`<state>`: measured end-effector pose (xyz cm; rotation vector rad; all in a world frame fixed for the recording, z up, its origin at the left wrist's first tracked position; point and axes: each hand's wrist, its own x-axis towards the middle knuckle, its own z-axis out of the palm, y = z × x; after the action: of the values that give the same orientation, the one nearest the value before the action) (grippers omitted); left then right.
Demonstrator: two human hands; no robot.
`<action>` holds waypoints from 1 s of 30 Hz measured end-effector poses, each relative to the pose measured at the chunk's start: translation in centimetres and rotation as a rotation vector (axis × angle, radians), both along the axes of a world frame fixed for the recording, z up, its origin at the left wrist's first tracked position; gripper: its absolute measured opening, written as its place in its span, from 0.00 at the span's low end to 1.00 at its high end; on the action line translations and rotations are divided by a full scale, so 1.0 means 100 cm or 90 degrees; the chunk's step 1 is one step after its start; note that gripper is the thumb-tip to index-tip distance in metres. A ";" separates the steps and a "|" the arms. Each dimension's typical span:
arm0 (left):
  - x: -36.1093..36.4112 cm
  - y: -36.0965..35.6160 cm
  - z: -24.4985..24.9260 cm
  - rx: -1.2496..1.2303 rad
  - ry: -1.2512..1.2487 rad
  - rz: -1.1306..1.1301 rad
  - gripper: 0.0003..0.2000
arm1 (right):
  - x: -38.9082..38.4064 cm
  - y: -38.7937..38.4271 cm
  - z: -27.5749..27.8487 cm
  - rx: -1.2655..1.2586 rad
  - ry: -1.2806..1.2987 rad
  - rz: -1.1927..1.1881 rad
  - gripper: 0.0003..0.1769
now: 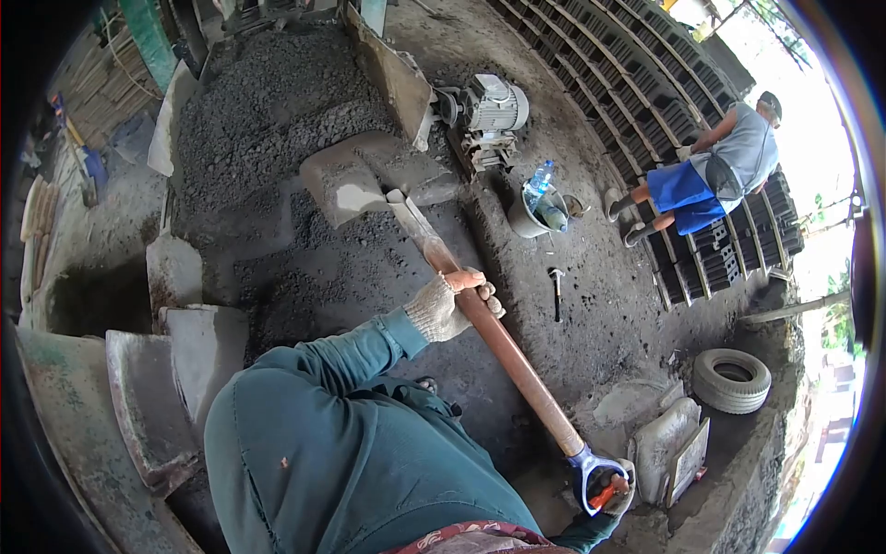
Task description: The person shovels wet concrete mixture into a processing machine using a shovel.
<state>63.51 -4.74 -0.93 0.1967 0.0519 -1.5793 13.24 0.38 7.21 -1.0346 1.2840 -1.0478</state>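
Between the two gloved hands: one long-handled shovel with a reddish-brown shaft [512, 353], laid diagonally from the dark mix down to the wearer's right side. Left hand [438, 309], in a pale knitted glove with bare fingertips: closed around the shaft partway along, presumably to carry the weight and steer the blade. Right hand [620, 497], likewise gloved: wrapped about the orange grip inside the blue-and-white D-shaped handle [580, 469], a hold that likely gives push and twist from the end. Spacing: hands well apart, probably for leverage. Broad grey metal blade [337, 177]: beyond the left hand, against the mix.

Surface: rough grey concrete floor [591, 355], dusty and stained; coarse dark gravelly heap [277, 120] beyond the left hand, beside upright sheet panels.

Room, beyond and to the right of the hands: grey finned electric motor [498, 103]; pale plastic bucket [524, 222] holding bottles, seemingly to keep them off the dirt; dark-handled hammer [557, 300] on the floor; worn grey tyre [752, 397]; long racks of dark blocks [637, 88], spaced by pale strips. Co-worker in blue shorts [729, 166]: bent over the racks, daylight behind
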 end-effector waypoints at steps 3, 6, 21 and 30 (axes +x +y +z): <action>0.022 -0.002 0.005 0.020 -0.039 0.029 0.05 | 0.008 -0.016 0.022 -0.026 0.058 0.069 0.13; 0.059 -0.004 0.006 0.029 -0.109 0.047 0.04 | 0.046 -0.031 0.020 -0.070 0.065 0.080 0.15; 0.127 0.000 0.101 -0.114 -0.106 0.231 0.29 | 0.151 -0.173 0.169 -1.065 0.515 -0.234 0.27; 0.073 0.046 0.080 -0.317 -0.200 0.388 0.39 | 0.297 -0.199 0.350 -1.327 0.533 -0.236 0.21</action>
<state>70.78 -0.11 7.06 0.0260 -0.4825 -0.9024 42.99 -19.55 42.16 -3.0332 0.4667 -2.4331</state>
